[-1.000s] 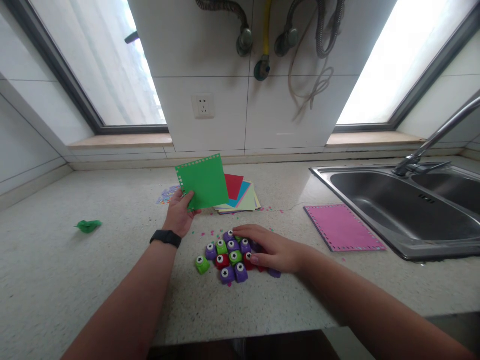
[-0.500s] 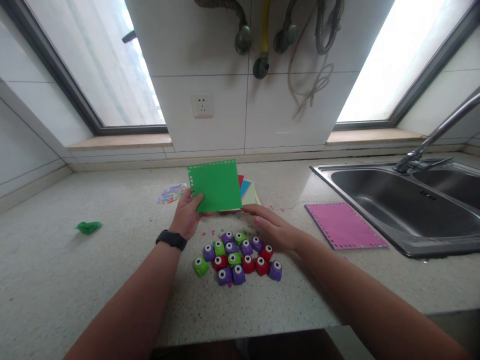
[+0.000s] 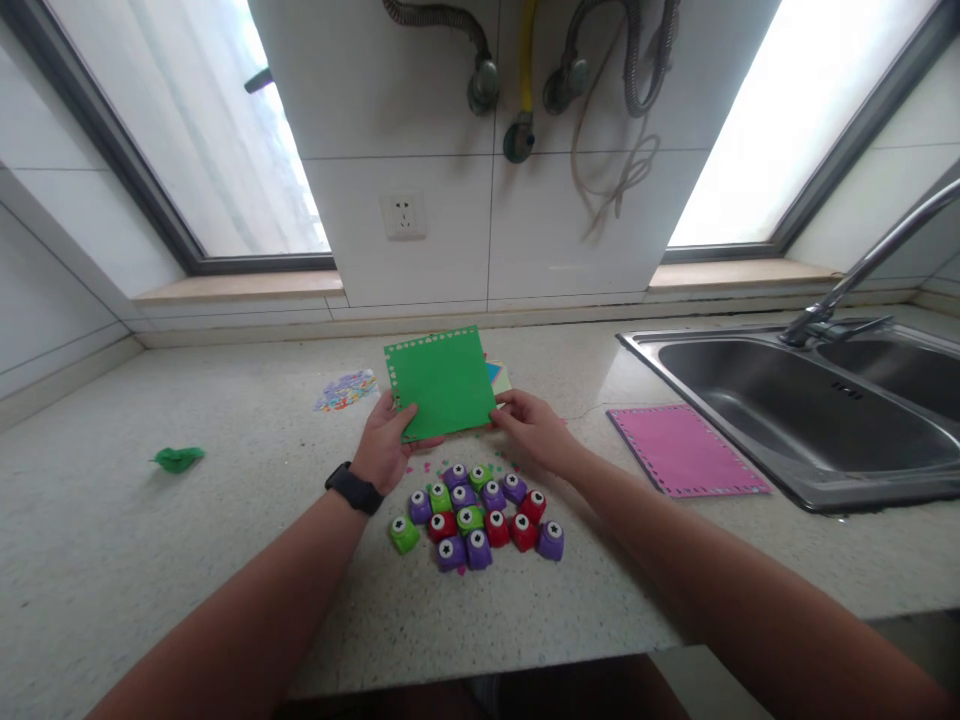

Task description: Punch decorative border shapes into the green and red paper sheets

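A green sheet of paper [image 3: 441,382] is held up above the counter, with small shapes punched along its top and left edges. My left hand [image 3: 384,443] grips its lower left corner, thumb on the front and fingers behind. At the lower right corner, my right hand [image 3: 531,428] pinches the sheet between thumb and fingers. Behind it, other coloured sheets [image 3: 501,377] show partly. Just in front of my hands lies a cluster of several craft punches [image 3: 470,519] in purple, green and red, with white round tops bearing dark shapes.
A pink sheet with a punched border [image 3: 686,450] lies beside the steel sink [image 3: 750,400] on the right. Colourful paper bits [image 3: 347,390] are heaped at the back left. A crumpled green piece [image 3: 178,459] rests on the left of the counter [image 3: 247,520].
My right hand has closed on the green sheet's lower right corner, where its fingers were stretched out before. The sheet has shifted slightly right and toward me.
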A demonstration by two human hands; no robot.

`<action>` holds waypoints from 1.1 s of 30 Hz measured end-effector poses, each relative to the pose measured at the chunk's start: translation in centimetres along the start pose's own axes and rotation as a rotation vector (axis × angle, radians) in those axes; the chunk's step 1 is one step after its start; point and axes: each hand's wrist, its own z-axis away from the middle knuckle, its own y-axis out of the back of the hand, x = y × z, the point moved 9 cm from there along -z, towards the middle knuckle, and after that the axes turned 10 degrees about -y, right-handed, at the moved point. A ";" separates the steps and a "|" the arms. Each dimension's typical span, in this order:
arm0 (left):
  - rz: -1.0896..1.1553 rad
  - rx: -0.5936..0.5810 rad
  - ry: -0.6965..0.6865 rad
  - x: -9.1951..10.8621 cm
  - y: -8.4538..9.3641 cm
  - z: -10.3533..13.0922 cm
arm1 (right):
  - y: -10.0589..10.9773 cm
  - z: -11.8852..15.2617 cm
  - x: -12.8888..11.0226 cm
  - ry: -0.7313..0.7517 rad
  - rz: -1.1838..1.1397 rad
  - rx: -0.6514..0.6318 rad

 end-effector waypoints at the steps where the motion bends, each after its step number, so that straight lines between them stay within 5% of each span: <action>1: -0.002 -0.017 0.002 0.1 -0.3 0.2 | 0.0 -0.3 -0.2 -0.002 -0.010 -0.002; 8: -0.062 -0.087 0.017 -0.6 -1.7 0.4 | 1.5 -0.9 -0.7 0.019 -0.043 0.022; 25: -0.108 -0.147 0.014 -1.1 -1.8 0.2 | 4.0 -0.1 -1.1 0.082 -0.072 0.183; 33: -0.395 -0.128 -0.235 1.5 -1.7 0.0 | 5.2 1.7 -3.7 0.251 0.086 0.271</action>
